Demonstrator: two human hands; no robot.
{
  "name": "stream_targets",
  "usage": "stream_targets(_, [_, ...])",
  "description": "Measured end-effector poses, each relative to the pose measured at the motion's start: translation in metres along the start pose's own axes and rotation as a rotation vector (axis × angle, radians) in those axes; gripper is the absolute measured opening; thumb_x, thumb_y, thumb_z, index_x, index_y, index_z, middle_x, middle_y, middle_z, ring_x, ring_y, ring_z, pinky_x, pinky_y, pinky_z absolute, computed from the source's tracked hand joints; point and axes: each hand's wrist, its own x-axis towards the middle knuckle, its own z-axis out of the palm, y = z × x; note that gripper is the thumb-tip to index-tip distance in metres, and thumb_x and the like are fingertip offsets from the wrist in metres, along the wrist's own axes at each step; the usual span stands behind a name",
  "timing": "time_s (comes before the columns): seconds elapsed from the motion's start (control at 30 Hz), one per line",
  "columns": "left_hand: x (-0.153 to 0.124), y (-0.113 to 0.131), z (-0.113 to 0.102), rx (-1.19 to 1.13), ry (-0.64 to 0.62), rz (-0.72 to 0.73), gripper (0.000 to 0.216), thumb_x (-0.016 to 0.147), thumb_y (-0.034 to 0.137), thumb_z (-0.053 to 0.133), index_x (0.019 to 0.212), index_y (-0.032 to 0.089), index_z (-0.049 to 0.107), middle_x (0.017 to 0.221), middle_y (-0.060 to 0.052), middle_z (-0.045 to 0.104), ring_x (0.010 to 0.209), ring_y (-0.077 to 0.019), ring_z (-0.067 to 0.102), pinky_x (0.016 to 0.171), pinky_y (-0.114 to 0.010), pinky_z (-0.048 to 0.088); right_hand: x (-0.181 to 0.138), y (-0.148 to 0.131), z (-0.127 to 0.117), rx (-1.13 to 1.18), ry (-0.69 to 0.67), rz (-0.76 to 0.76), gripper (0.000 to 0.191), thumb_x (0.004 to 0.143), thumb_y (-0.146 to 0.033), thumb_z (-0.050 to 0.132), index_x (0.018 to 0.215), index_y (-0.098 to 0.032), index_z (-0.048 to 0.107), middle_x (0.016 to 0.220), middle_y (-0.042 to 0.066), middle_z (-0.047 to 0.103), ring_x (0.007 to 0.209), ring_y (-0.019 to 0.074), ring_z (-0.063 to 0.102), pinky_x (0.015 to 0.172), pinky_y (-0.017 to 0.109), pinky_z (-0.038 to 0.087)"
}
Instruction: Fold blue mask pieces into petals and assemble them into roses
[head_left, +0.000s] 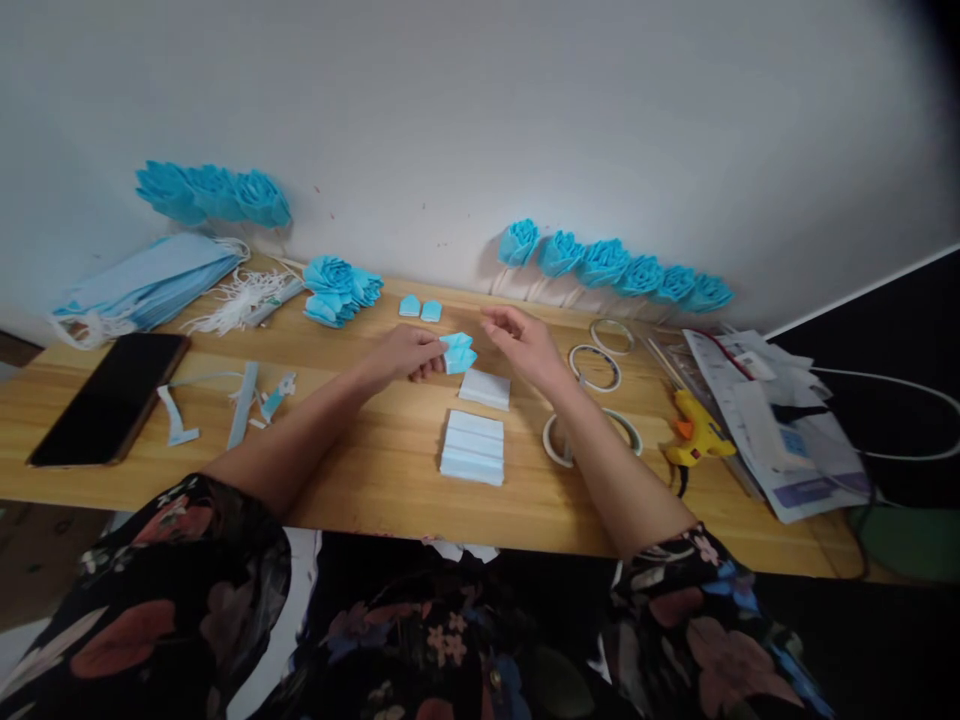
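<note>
My left hand [409, 353] pinches a small folded blue paper piece [459, 353] above the wooden table [352, 450]. My right hand [521, 340] hovers just to the right of it, fingers loosely curled and apart, holding nothing. Below the hands lie a small white-blue folded stack [484, 389] and a larger stack of folded pieces [472, 448]. Two small blue folded pieces [420, 308] sit farther back.
Blue paper roses line the wall at left [214, 193], centre [341, 287] and right [611, 262]. A dark phone [112, 395], a pile of blue face masks [146, 285], cut strips [244, 402], tape rolls [596, 367], a yellow glue gun [697, 432] and papers [772, 420] surround them.
</note>
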Motion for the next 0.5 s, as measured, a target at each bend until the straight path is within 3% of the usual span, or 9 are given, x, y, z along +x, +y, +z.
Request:
stream_targets(0.1, [-0.002, 0.002, -0.015, 0.171, 0.013, 0.006, 0.035, 0.081, 0.041, 0.062, 0.057, 0.016, 0.063, 0.053, -0.004, 0.060, 0.042, -0.0117, 0.049, 0.043, -0.025, 0.038, 0.024, -0.006, 0.006, -0.286, -0.041, -0.066, 0.028, 0.084, -0.023, 0.056, 0.107, -0.019, 0.071, 0.095, 0.004, 0.073, 0.086, 0.0186, 0.064, 0.081, 0.032, 0.048])
stream_targets(0.23, [0.000, 0.000, -0.025, 0.404, 0.156, 0.104, 0.032, 0.081, 0.036, 0.060, 0.055, 0.018, 0.058, 0.048, -0.001, 0.056, 0.044, -0.0115, 0.046, 0.046, -0.024, 0.031, 0.054, -0.012, 0.032, -0.594, -0.149, -0.120, 0.031, 0.084, -0.017, 0.054, 0.109, -0.020, 0.071, 0.103, 0.007, 0.075, 0.092, 0.0211, 0.065, 0.079, 0.031, 0.046])
stream_targets(0.4, [0.008, -0.008, -0.026, 0.543, 0.274, 0.178, 0.019, 0.077, 0.029, 0.062, 0.060, 0.018, 0.061, 0.055, 0.000, 0.060, 0.055, -0.0135, 0.049, 0.054, -0.025, 0.029, 0.077, -0.015, 0.058, -0.792, -0.275, -0.103, 0.022, 0.084, -0.024, 0.059, 0.101, -0.021, 0.073, 0.101, 0.009, 0.076, 0.090, 0.0229, 0.066, 0.071, 0.029, 0.042])
stream_targets(0.5, [0.009, -0.011, -0.027, 0.537, 0.235, 0.181, 0.023, 0.079, 0.031, 0.059, 0.060, 0.018, 0.062, 0.055, 0.000, 0.060, 0.055, -0.0136, 0.050, 0.054, -0.025, 0.030, 0.079, -0.014, 0.059, -0.880, -0.281, -0.073, 0.019, 0.085, -0.022, 0.056, 0.092, -0.021, 0.074, 0.097, 0.010, 0.075, 0.088, 0.0229, 0.065, 0.070, 0.029, 0.041])
